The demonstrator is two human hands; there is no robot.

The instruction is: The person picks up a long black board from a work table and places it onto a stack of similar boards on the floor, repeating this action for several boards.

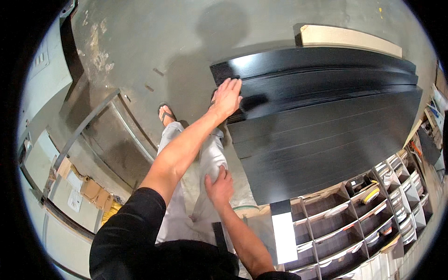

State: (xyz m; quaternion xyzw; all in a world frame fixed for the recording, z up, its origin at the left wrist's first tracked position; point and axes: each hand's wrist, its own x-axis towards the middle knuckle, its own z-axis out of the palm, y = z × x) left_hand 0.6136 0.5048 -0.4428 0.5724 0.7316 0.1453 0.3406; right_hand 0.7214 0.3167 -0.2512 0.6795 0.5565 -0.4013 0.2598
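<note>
Long glossy black boards [322, 88] lie stacked to my right, their near left ends close to my legs. My left hand [226, 99] reaches across and rests on the left end of the upper boards, its fingers stretched out over the edge. Nothing is gripped in it. My right hand [219, 186] hangs low in front of my light trousers [212, 156], beside the thigh. Its thumb and loosely bent fingers stand apart, with nothing seen in them. Whether it touches the cloth I cannot tell.
A pale wooden strip [350, 39] lies along the stack's far side. Right of me stands a compartment rack [333, 228] holding rolls and small parts. At left are a metal-framed cart [109, 133], a machine housing [46, 70] and a cardboard box [95, 191]. The grey floor [154, 37] has stains.
</note>
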